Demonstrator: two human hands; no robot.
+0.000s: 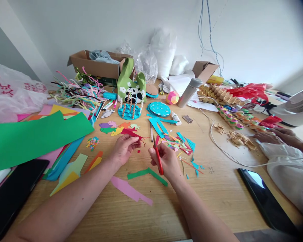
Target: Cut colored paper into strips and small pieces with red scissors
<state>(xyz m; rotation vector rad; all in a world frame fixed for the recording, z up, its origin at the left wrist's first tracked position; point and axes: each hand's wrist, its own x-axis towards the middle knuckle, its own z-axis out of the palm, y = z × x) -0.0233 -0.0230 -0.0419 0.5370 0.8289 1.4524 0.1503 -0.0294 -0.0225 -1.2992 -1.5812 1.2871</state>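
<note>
My left hand (125,148) pinches a dark red piece of paper (131,133), whose right end has thin, ragged strips hanging from it. In my right hand (169,159) is a pair of red-handled scissors (158,160), its blades pointing up and away, just right of the paper. A small red scrap (138,151) lies on the table between my hands. Beyond my left hand rest several colourful paper fish (106,129). Nearer to me lie a bent green paper strip (147,170) and a pink paper strip (131,190). Paper scraps (178,143) are scattered beyond my right hand.
Coloured paper sheets (40,137) and a dark device (20,188) occupy the left. A phone (265,198) lies at right, near a white cable (218,148) and another person's hands (280,136). Farther back stand a grey bottle (190,92) and a panda bag (131,85).
</note>
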